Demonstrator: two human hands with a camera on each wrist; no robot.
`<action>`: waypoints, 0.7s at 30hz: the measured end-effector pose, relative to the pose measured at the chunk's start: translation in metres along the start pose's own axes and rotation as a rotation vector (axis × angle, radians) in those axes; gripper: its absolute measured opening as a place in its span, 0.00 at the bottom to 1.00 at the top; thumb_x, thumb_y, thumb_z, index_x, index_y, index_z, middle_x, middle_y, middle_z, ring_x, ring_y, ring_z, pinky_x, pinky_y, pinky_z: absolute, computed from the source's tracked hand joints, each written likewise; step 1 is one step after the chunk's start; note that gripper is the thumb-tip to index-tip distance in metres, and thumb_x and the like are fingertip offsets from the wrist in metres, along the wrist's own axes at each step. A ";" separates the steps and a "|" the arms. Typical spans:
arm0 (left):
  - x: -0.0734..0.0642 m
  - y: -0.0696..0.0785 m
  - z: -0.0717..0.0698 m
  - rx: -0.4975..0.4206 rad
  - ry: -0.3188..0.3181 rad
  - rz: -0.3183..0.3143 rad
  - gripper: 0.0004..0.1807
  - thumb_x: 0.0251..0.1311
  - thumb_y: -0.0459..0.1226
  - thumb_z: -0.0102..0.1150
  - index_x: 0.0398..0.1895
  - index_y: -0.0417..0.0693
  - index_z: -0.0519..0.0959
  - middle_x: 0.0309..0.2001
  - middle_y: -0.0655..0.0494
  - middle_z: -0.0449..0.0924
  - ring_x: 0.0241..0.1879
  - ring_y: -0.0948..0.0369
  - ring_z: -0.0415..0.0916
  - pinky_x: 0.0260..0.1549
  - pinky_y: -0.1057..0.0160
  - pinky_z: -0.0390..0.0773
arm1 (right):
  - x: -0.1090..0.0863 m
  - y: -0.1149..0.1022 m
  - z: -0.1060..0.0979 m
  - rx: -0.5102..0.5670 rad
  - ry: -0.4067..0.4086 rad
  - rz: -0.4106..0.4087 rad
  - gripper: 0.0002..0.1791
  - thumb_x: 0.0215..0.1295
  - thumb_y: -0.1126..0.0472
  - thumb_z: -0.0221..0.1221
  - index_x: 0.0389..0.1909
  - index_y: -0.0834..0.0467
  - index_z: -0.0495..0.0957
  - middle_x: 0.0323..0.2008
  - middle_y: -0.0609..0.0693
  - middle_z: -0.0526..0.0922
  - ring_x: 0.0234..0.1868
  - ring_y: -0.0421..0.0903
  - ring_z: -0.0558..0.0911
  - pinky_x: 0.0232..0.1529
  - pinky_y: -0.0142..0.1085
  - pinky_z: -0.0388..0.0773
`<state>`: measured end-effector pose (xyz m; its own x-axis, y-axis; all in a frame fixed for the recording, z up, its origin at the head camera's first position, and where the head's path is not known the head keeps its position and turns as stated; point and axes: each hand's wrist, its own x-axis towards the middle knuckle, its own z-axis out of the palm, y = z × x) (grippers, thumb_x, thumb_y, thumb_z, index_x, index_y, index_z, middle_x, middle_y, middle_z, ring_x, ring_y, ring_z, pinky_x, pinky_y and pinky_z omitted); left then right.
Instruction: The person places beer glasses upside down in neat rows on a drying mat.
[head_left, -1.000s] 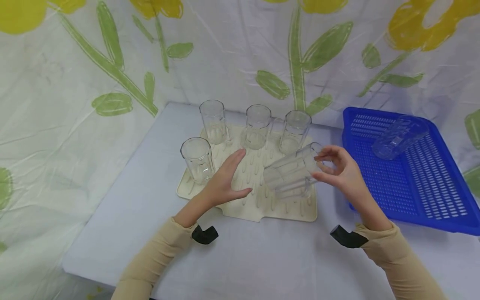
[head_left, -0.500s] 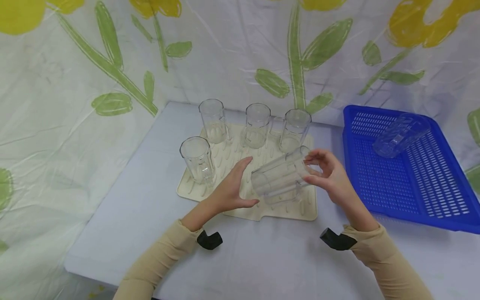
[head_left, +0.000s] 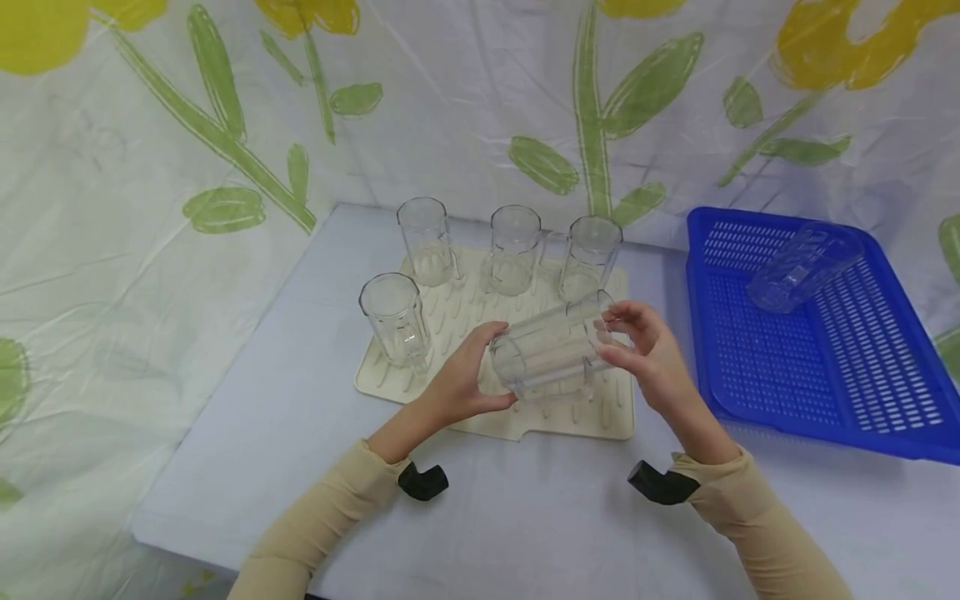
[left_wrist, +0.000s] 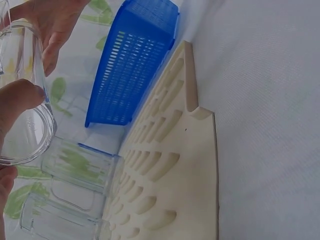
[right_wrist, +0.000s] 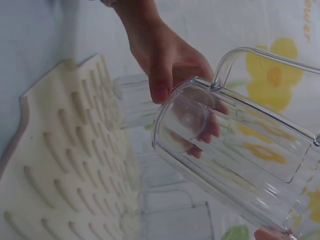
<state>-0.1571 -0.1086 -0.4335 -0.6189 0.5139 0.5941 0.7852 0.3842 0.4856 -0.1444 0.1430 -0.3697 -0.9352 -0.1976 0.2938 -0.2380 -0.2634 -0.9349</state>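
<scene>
A clear glass mug [head_left: 551, 346] lies tilted in the air over the cream drying mat [head_left: 480, 408], its base toward the left. My left hand [head_left: 468, 375] grips the base end; in the left wrist view its thumb [left_wrist: 22, 97] presses against the glass near the bottom. At the rim end, my right hand [head_left: 641, 346] pinches the mug with thumb and fingers. The mug's handle [right_wrist: 270, 55] shows in the right wrist view. Upright behind it on the mat stands another glass mug [head_left: 592, 250], close to the held mug's rim in the head view.
More glass mugs stand upright on the mat: one mug [head_left: 393, 317] at left, one [head_left: 426, 242] at back left and one [head_left: 515, 250] at back middle. A blue plastic basket [head_left: 787, 375] at right holds a glass mug [head_left: 802, 267] lying on its side.
My right hand has carried the mug leftward and slightly down. My left hand has moved a little right and now grips the mug's base, which it stood apart from before.
</scene>
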 end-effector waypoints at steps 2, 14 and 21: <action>0.000 -0.001 0.000 0.007 0.011 0.009 0.46 0.33 0.35 0.71 0.58 0.31 0.57 0.55 0.40 0.62 0.56 0.53 0.61 0.55 0.61 0.61 | 0.000 0.001 0.000 0.002 0.001 0.006 0.24 0.47 0.65 0.66 0.44 0.64 0.66 0.42 0.56 0.71 0.45 0.46 0.70 0.46 0.31 0.71; 0.001 -0.006 -0.007 -0.010 0.058 0.102 0.44 0.32 0.37 0.70 0.56 0.29 0.60 0.53 0.40 0.65 0.55 0.52 0.63 0.54 0.59 0.63 | -0.003 0.009 -0.006 0.022 -0.035 0.024 0.24 0.50 0.66 0.63 0.46 0.65 0.64 0.42 0.54 0.71 0.45 0.44 0.71 0.39 0.27 0.71; 0.002 -0.006 -0.013 -0.086 0.050 0.079 0.44 0.31 0.38 0.71 0.55 0.31 0.62 0.52 0.41 0.67 0.52 0.54 0.65 0.49 0.60 0.68 | -0.004 0.013 -0.013 -0.007 -0.078 0.088 0.24 0.53 0.62 0.62 0.47 0.64 0.63 0.41 0.52 0.72 0.45 0.43 0.72 0.40 0.28 0.71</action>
<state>-0.1628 -0.1199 -0.4269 -0.5573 0.5003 0.6626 0.8280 0.2757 0.4882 -0.1472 0.1525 -0.3854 -0.9294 -0.2927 0.2248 -0.1578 -0.2356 -0.9589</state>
